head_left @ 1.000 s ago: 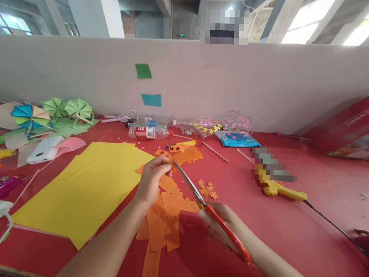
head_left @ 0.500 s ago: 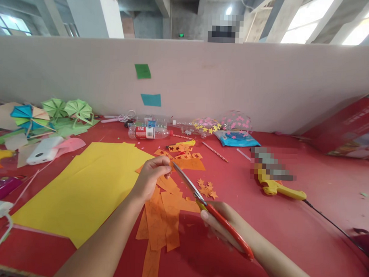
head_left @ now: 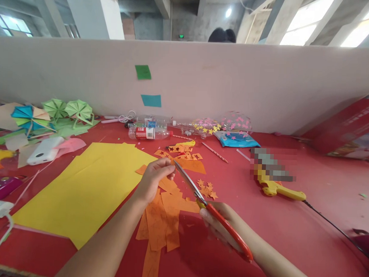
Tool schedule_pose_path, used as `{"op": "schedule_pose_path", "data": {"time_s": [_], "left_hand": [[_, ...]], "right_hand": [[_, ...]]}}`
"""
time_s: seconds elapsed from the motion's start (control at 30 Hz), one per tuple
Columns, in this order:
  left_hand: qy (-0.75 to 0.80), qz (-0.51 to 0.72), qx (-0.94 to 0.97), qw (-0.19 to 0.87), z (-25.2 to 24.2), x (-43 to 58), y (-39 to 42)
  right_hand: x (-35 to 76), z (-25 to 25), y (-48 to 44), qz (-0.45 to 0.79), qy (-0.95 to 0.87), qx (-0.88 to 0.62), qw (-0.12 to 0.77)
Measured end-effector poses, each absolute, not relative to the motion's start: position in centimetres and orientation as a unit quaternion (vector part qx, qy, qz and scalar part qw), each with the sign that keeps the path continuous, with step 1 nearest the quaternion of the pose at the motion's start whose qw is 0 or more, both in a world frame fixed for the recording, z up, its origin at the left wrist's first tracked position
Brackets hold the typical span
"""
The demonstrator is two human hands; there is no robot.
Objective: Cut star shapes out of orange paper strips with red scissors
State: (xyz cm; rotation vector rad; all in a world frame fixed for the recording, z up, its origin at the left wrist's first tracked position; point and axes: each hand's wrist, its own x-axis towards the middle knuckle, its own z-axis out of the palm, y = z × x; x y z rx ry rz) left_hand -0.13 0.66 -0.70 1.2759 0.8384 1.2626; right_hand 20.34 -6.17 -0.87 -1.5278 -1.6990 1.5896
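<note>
My right hand (head_left: 219, 218) is wrapped round the scissors (head_left: 187, 178), which have red handles and blades that look nearly closed. The blade tips point up and left, right at the fingertips of my left hand (head_left: 155, 176). Thumb and forefinger of that hand are pinched together; what sits between them is too small and hidden to make out. Beneath both hands lie cut orange paper strips (head_left: 157, 224). Several small orange paper stars (head_left: 207, 189) form a little heap just beyond the scissors. Orange scraps with star-shaped holes (head_left: 186, 155) lie farther back.
Yellow paper sheets (head_left: 89, 183) cover the table's left. Plastic bottles (head_left: 145, 133), a blue packet (head_left: 237, 139) and a pencil (head_left: 214, 152) are along the back near a partition (head_left: 186, 74). On the right rests a yellow glue gun (head_left: 281, 190) with its cord. Green paper umbrellas (head_left: 78, 109) stand back left.
My left hand has shifted slightly right, and the scissors' tips have moved a touch with it. My right hand keeps nearly the same place and grip.
</note>
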Motion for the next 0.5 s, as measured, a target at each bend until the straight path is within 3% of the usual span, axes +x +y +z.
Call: {"op": "schedule_pose_path", "data": {"time_s": [0.5], "left_hand": [[0.365, 0.574, 0.513, 0.523, -0.41, -0.09, 0.68]], "right_hand": [[20.39, -0.7, -6.07, 0.557, -0.618, -0.528, 0.171]]}}
